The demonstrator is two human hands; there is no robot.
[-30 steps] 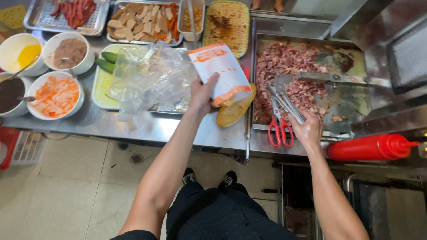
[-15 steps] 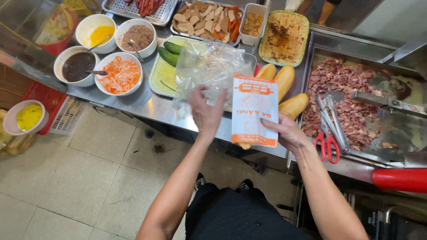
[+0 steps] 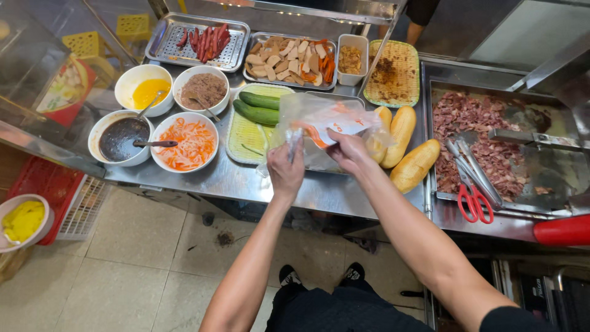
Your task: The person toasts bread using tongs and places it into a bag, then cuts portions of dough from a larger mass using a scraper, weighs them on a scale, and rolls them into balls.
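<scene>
The left hand (image 3: 286,171) is pinching the edge of a clear plastic bag (image 3: 319,126) above the steel counter (image 3: 246,181). The right hand (image 3: 348,150) is gripping a white-and-orange paper sleeve (image 3: 335,126), which is lying partly inside the bag. Three baguettes (image 3: 402,144) are lying just beside them, and two cucumbers (image 3: 258,107) are resting on a green tray (image 3: 246,135).

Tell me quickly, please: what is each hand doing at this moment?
Left hand: closed, pinching the edge of the clear plastic bag.
Right hand: closed, holding the white and orange paper sleeve at the bag.
</scene>
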